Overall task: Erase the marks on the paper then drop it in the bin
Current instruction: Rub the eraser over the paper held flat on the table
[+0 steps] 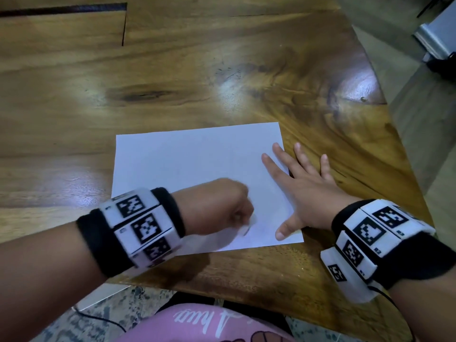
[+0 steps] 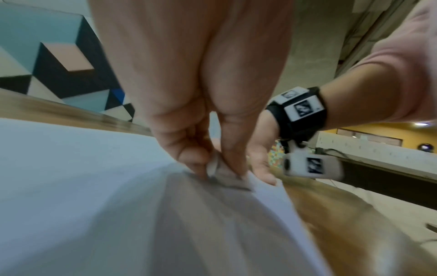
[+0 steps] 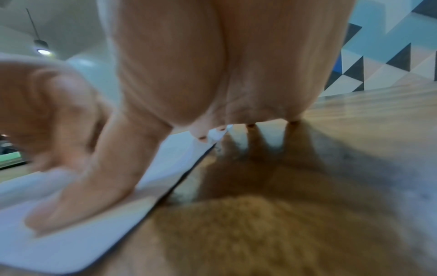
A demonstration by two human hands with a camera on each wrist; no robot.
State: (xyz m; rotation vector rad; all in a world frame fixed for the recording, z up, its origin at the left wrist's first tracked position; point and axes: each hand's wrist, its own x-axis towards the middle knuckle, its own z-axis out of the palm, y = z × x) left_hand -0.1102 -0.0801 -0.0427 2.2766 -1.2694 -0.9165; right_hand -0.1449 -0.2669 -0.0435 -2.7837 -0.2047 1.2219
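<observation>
A white sheet of paper (image 1: 187,169) lies flat on the wooden table (image 1: 172,77) near its front edge. My left hand (image 1: 243,218) is curled over the paper's lower right part and pinches a small whitish eraser (image 2: 214,165), whose end presses on the sheet. A short dark mark (image 1: 246,232) shows just below the hand. My right hand (image 1: 293,183) lies flat with fingers spread across the paper's right edge; the thumb (image 3: 78,196) and two fingers press the sheet, the others rest on the wood. The paper (image 3: 54,240) shows again in the right wrist view.
The table's right edge (image 1: 394,134) slants close beside my right hand, with floor beyond it. A grey metal object (image 1: 436,38) stands on the floor at the far right. The front edge (image 1: 197,290) is just below the paper. No bin is in view.
</observation>
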